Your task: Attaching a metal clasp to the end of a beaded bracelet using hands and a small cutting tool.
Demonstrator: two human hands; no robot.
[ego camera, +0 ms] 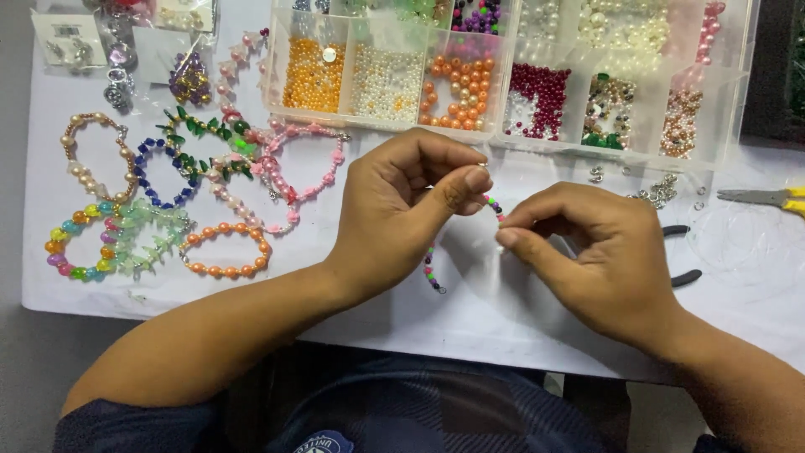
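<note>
Thumb and forefinger of the left hand [402,205] pinch shut on one end of a multicoloured bead strand [495,207]; the right hand [599,252] pinches the same strand just beside it, fingers curled tight. The strand's loose tail hangs down behind the left palm over the white table sheet [470,310]. Finished bracelets lie well to the left, among them an orange bracelet [226,249]. A clear compartment box of beads [503,75] sits beyond the hands. Black-handled pliers [681,252] lie partly hidden behind the right hand, yellow-handled cutters [767,198] farther right.
</note>
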